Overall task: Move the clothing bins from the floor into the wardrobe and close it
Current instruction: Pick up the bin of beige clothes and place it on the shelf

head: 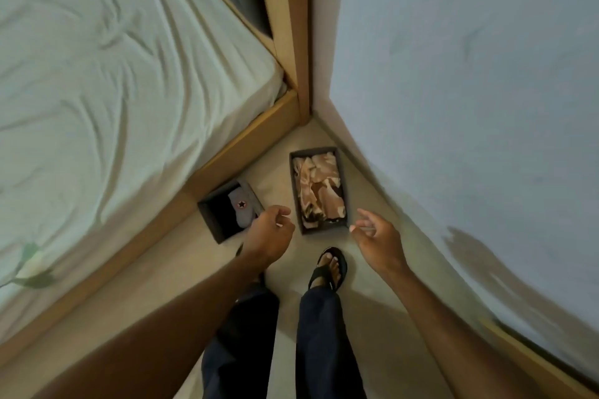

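Observation:
Two dark fabric bins stand on the beige floor in a narrow gap. The right bin is full of pale folded clothing. The left bin, against the bed frame, holds a grey item with a star patch. My left hand hovers over the near right corner of the left bin, fingers loosely curled and holding nothing. My right hand hangs beside the near right corner of the full bin, fingers spread and relaxed. No wardrobe interior shows.
A bed with a wrinkled white sheet and wooden frame fills the left. A pale blue-white wall or panel rises on the right. A wooden post stands at the far corner. My sandalled foot is just behind the bins.

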Demonstrator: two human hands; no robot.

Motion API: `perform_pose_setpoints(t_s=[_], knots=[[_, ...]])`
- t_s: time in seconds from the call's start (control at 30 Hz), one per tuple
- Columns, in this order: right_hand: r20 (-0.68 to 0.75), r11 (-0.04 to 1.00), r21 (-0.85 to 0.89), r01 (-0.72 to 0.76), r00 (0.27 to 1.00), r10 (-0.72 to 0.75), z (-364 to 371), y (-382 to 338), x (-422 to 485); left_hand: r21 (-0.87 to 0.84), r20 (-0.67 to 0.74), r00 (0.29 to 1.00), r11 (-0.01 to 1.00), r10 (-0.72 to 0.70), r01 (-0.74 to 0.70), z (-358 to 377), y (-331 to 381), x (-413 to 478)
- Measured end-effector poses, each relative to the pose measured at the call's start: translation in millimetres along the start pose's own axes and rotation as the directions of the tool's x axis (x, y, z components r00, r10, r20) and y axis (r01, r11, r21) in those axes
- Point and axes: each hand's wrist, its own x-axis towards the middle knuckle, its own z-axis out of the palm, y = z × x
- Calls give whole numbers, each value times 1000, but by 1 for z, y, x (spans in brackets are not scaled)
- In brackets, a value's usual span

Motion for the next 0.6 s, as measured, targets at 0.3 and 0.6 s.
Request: perform_pose_setpoints(t_s=[0.3, 0.6], knots=[[48, 923, -379, 61, 998, -47, 87, 125, 184, 209, 111, 991, 977, -73, 48, 106, -112, 175], [69, 777, -615, 138, 990, -122, 117, 144, 265, 245, 326, 887, 935, -328, 256, 141, -131, 250]])
